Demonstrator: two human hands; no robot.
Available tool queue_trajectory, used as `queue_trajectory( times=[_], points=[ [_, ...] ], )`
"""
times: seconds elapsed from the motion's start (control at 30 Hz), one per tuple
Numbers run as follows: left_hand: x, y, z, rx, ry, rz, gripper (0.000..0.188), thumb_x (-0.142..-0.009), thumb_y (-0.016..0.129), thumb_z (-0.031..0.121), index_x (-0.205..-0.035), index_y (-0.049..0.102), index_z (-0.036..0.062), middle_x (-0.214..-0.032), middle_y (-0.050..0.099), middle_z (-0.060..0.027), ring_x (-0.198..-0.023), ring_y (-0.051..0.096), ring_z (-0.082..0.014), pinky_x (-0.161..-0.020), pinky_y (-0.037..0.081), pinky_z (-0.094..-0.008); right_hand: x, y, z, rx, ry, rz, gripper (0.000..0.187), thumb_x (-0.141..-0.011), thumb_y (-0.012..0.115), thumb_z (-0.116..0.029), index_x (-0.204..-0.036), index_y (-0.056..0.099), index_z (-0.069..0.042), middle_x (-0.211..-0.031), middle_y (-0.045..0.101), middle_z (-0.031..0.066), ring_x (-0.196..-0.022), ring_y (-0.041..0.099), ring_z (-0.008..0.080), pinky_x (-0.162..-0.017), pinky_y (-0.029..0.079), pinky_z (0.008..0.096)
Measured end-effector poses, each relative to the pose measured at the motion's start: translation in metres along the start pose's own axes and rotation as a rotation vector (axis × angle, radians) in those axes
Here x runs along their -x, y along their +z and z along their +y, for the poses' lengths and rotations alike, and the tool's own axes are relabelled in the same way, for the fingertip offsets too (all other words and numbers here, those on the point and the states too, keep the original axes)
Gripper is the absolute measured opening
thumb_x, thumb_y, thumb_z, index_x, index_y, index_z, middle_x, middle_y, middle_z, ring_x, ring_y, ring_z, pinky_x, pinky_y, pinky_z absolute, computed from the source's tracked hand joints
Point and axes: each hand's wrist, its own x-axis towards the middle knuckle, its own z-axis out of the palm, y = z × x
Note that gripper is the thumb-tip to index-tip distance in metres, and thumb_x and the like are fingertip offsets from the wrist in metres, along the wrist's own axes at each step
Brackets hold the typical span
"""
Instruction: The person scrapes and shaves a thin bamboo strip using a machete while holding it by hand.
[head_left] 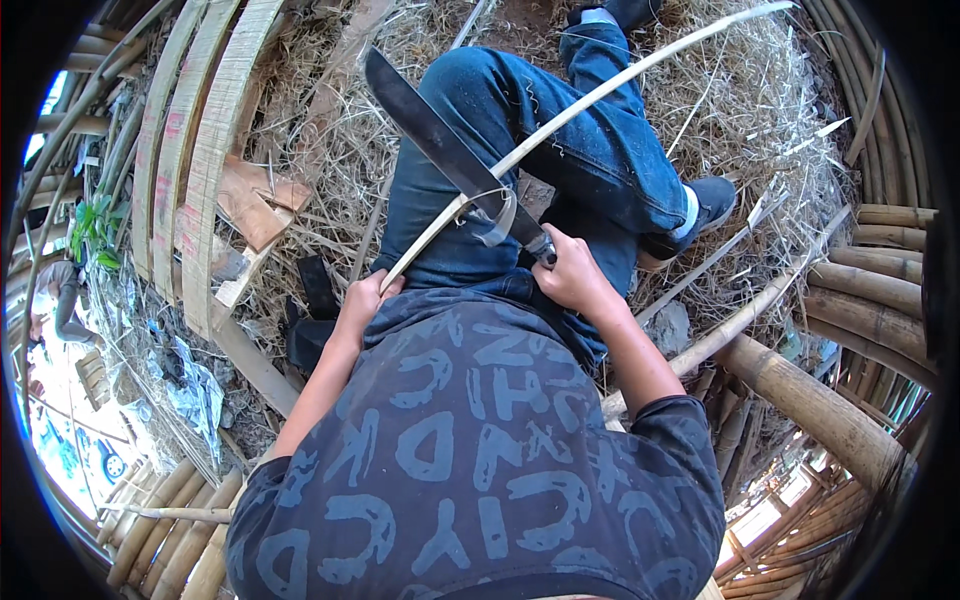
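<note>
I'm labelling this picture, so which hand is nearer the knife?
Right. The right hand grips the knife by its handle; the left hand holds the pale strip's near end, apart from the knife.

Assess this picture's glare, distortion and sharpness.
Head view: the bright outdoor patch at the left rim is blown out; head view: the corners are black and the planks look curved, probably by the fisheye; head view: knife, pale strip, left hand and right hand show no obvious motion blur.
</note>
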Motion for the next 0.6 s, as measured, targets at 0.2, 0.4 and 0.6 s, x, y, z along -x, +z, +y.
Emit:
queue_trajectory(
  times=[0.2, 0.4, 0.6],
  points=[
    [-0.005, -0.011, 0.029, -0.046, 0.009, 0.022, 0.040, -0.089, 0.061, 0.039, -0.076, 0.056, 0.0012, -0.063, 0.055, -0.0243, -0.064, 0.056, -0.0440, -0.056, 0.044, -0.0455, 0.006, -0.007, 0.005, -0.110, 0.051, 0.188, 0.027, -0.070, 0.055, -0.002, -0.096, 0.055, 0.006, -0.069, 0.059, 0.0271, -0.074, 0.061, 0.0445, -0.062, 0.047, 0.0455],
    [-0.009, -0.007, 0.030, 0.051, 0.103, 0.067, 0.043, -0.091, 0.058, 0.036, -0.072, 0.052, -0.0024, -0.060, 0.050, -0.0234, -0.055, 0.048, -0.0412, -0.052, 0.040, -0.0419, 0.007, -0.003, 0.010, 0.012, 0.034, 0.069, 0.040, -0.070, 0.059, -0.009, -0.108, 0.055, 0.003, -0.076, 0.061, 0.0285, -0.078, 0.060, 0.0453, -0.072, 0.049, 0.0481],
    [-0.012, -0.004, 0.031, -0.029, 0.115, 0.091, 0.039, -0.090, 0.059, 0.035, -0.072, 0.055, 0.0002, -0.061, 0.055, -0.0237, -0.062, 0.057, -0.0429, -0.053, 0.043, -0.0461, 0.007, 0.001, 0.009, 0.081, 0.062, 0.090, 0.038, -0.070, 0.058, -0.007, -0.106, 0.055, 0.005, -0.076, 0.061, 0.0286, -0.079, 0.061, 0.0453, -0.071, 0.048, 0.0472]
  ],
)
